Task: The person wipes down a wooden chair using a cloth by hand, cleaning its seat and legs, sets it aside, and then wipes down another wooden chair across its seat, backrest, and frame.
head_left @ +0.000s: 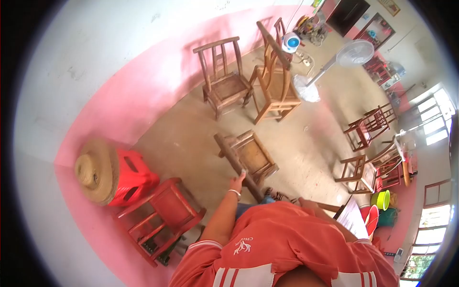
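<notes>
In the head view, the left hand (236, 183) is wrapping its fingers round the top rail (232, 157) of a wooden chair (255, 157) just before the person, while the right hand (306, 203) is lying mostly hidden, its grip impossible to tell.

Reaches forward with left arm (224, 216), gripping with left hand (237, 183); holds right arm (332, 222) angled inward, with right hand (307, 204) apparently low, too shadowed to read.

No text readable: white lettering (245, 238) by emblem (242, 247) on red shirt (279, 222), too small; wall sign (390, 6), blurred.
</notes>
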Motion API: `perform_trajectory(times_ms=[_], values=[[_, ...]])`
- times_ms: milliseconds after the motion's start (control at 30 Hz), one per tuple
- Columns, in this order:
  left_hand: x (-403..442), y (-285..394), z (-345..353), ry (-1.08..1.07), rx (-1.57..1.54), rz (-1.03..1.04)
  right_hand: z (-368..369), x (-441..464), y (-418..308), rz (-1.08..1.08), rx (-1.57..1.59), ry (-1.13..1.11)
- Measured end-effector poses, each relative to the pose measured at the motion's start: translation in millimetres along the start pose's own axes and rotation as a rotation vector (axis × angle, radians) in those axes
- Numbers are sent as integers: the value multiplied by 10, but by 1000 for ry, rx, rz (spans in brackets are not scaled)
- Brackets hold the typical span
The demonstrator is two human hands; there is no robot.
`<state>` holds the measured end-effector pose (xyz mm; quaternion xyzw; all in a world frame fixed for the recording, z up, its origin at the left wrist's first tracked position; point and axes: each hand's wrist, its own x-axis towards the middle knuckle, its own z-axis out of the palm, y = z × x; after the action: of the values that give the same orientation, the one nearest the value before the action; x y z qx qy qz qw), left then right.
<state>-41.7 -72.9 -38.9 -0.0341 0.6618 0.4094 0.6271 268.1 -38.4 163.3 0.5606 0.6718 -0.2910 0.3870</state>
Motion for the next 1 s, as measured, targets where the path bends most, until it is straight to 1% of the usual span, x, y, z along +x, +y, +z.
perform_trajectory(times_ms=[33, 67, 100, 167, 200, 233, 267, 300, 333, 367, 400, 433, 467, 500, 533, 567, 633, 667, 733, 833, 900, 967, 1000], values=[[226, -10, 171, -21, -11, 19, 127, 95, 104, 9, -1, 9], [457, -97, 369, -6, -129, 19, 258, 196, 248, 19, -8, 21], [566, -123, 574, 7, -251, 15, 282, 101, 299, -25, 106, 67], [630, 12, 641, 103, -310, -159, 519, 124, 556, 28, 202, 91], [554, 146, 671, 96, -317, -147, 543, 125, 634, 28, 164, 29], [423, 282, 667, 193, -315, -108, 532, 154, 698, 24, 168, 41], [356, 357, 622, 296, -302, -73, 592, 163, 760, 77, 194, 27], [458, 422, 543, 337, -315, 9, 695, 145, 812, 131, 227, 4], [607, 522, 442, 376, -324, 91, 747, 157, 870, 127, 253, 19], [280, 909, 279, 335, -268, 98, 812, 212, 929, 124, 265, 28], [409, 1038, 134, 277, -380, 117, 799, 199, 909, 138, 261, 33], [554, 1123, 0, 286, -429, 158, 743, 161, 840, 150, 255, 37], [530, 1284, -150, 305, -382, 152, 752, 202, 802, 132, 257, 53], [741, 1291, -380, 237, -381, 164, 756, 252, 804, 112, 259, 72], [755, 1327, -603, 235, -356, 169, 771, 300, 798, 67, 280, 99], [768, 1360, -823, 233, -330, 175, 695, 292, 699, 102, 235, 82], [976, 1248, -1312, 124, -312, 236, 567, 248, 584, 61, 231, 88], [933, 1247, -1457, 166, -304, 234, 488, 232, 558, 66, 240, 85], [708, 1236, -1696, 277, -278, 249, 347, 223, 560, -10, 230, 67], [683, 1161, -2205, 508, -151, 358, 225, 401, 676, 21, 218, 11], [460, 1160, -2408, 549, -127, 316, 203, 640, 832, 9, 215, 5], [746, 719, -2786, 840, -38, 501, 169, 974, 954, -14, 179, 0], [342, 863, -2576, 784, 92, 335, 77, 1129, 990, -24, 133, -5]])
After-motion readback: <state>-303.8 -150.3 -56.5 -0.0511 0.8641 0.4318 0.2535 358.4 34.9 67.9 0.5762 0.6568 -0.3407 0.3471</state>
